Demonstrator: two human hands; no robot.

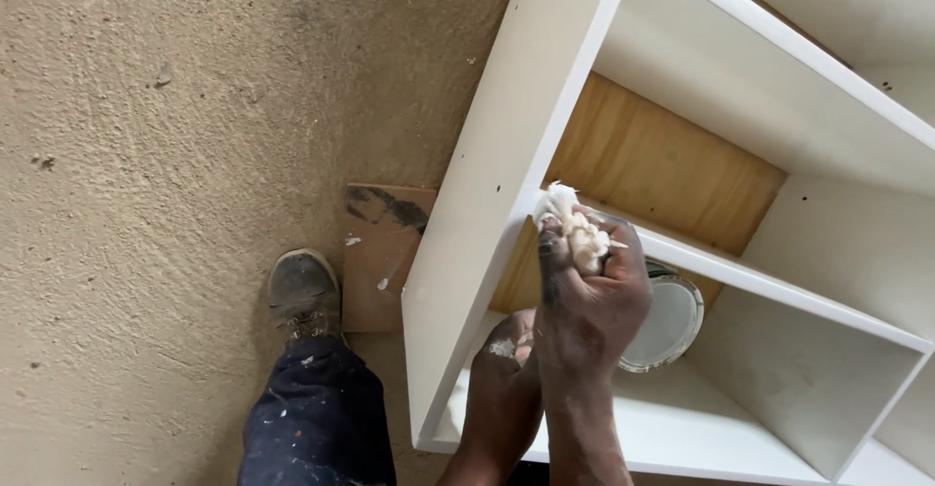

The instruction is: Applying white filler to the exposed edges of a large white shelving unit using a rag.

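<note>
My right hand (594, 301) is closed around a crumpled white wad (575, 225) smeared with white paste. It presses the wad against the front edge of a white shelf divider (779, 286) inside a white cabinet (487, 184). My left hand (508, 350), with a white smear on its back, lies just below and left of the right hand, by the cabinet's side panel. The right hand covers its fingers, so what they hold is hidden. A round white tin (672, 325) shows behind the right hand, on the lower shelf.
The cabinet has a brown plywood back panel (662, 165). A stained brown board (380, 252) lies on the rough concrete floor (175, 155) beside the cabinet. My shoe (304, 291) and paint-spotted dark trouser leg (317, 418) stand left of it.
</note>
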